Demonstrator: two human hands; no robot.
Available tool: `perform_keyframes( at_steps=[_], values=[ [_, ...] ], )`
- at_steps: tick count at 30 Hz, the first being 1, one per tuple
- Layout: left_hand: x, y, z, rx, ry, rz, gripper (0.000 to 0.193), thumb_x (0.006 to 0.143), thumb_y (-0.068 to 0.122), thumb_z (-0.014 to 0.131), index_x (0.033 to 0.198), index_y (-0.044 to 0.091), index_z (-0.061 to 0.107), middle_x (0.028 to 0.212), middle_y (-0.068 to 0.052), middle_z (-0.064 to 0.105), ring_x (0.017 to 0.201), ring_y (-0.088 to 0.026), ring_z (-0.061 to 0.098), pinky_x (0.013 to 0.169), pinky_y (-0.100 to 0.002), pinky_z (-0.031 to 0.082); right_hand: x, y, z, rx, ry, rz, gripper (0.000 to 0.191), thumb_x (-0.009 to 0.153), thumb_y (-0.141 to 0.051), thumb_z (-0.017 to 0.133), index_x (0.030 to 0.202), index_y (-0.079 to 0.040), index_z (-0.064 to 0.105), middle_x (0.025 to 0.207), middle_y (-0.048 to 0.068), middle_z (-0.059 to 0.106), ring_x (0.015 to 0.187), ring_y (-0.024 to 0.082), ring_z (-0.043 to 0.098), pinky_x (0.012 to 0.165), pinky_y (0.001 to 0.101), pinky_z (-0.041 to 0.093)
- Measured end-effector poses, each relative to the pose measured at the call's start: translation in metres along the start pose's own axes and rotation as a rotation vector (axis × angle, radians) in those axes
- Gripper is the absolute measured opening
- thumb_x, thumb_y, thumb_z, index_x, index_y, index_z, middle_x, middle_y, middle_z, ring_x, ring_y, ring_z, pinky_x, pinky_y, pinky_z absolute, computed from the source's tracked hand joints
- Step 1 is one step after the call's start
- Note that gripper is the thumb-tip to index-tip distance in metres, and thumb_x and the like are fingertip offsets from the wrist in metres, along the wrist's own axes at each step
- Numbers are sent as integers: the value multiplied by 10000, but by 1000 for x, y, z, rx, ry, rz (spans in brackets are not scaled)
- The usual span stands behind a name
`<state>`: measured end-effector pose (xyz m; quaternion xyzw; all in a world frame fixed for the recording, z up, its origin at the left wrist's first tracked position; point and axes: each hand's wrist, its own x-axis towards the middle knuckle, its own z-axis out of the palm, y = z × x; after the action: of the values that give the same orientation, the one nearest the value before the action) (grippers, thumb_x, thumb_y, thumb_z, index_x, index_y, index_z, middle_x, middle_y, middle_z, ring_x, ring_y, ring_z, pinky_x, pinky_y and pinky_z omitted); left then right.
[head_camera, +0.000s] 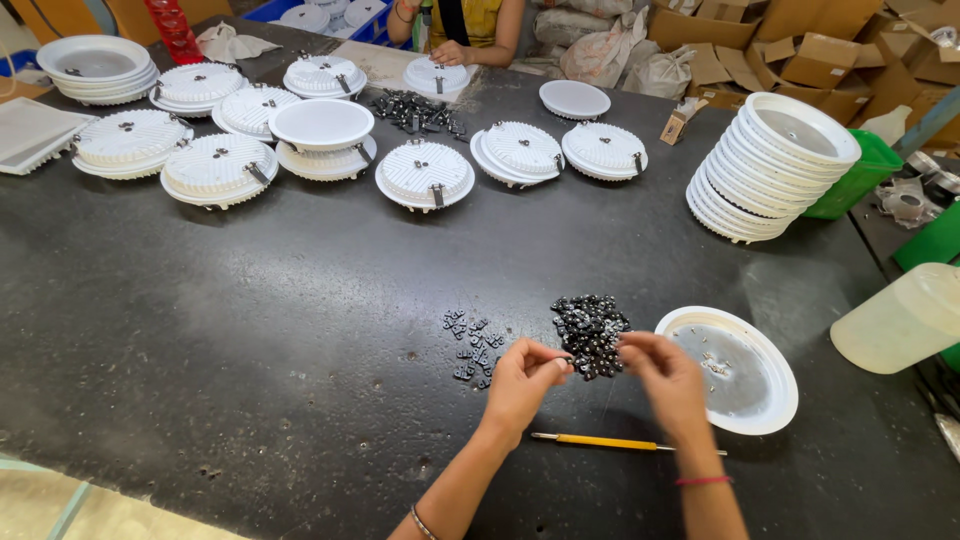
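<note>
Both hands work over the heap of small black metal clips (590, 328) on the dark stone-like table (250, 330), and everything else is placed from that heap. The left hand (524, 380) sits just at the heap's near-left edge, thumb and forefinger pinched narrow on what looks like one small dark clip; the piece is too tiny to make out clearly. The right hand (665, 375) is at the heap's near-right edge, its fingertips drawn together and touching the outermost clips, though whether it has one pinched I cannot tell. So the heap lies just beyond and between the two sets of fingertips, touching them.

Left of the heap lies a thinner scatter of small flat black brackets (472, 345), spread out singly. Right of the heap, just beside the right hand, sits a round white lamp housing with a grey metal inside (745, 372), open side up. Nearer than the heap, behind both wrists, a yellow-handled screwdriver (600, 441) lies flat. Well beyond the heap to the right leans a tall stack of white round housings (770, 165); well beyond it to the left, many white ribbed discs (425, 172) are laid out. At the far edge, another person's hand (450, 52) rests on one disc.
</note>
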<state>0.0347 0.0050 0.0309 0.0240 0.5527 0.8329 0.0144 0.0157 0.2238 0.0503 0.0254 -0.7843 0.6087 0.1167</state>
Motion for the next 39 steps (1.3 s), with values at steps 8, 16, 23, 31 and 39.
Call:
perform_keyframes(
  at_steps=[8,16,23,31,39],
  values=[
    [2,1,-3,-90,11,-67,124,948,41,618,1044,12,544,1010,-159,754,889,-191,744,790,-308,605,3,18,-82,-775,98,164,362,810,-152,810,1171,-163,783,1098,73,760,924,222,728,855,370,547],
    [0,2,-3,-24,1,-26,169,975,54,612,1135,2,626,1015,-117,758,872,-145,724,765,-279,590,6,37,-83,-733,-27,133,377,811,-138,795,1185,-188,789,1020,77,772,871,239,720,855,379,560],
    [0,0,-2,-47,14,5,170,979,60,620,1135,0,649,1024,-100,750,858,-137,712,764,-269,583,10,48,-86,-838,1,-39,464,817,-146,770,1275,-203,727,1168,106,672,979,287,665,898,409,516],
    [1,-3,-2,-58,20,18,159,983,59,629,1129,-1,650,1022,-98,742,852,-126,701,764,-262,579,10,43,-83,-850,-97,-20,319,858,-99,732,1151,-207,799,1059,82,711,1007,264,666,909,390,521],
    [0,-2,-2,-37,21,35,188,976,45,633,1154,-6,664,1028,-93,744,861,-121,704,768,-260,582,6,37,-76,-768,-1,-6,190,831,-105,755,1015,-91,797,971,86,743,851,243,704,804,378,545]
  ],
)
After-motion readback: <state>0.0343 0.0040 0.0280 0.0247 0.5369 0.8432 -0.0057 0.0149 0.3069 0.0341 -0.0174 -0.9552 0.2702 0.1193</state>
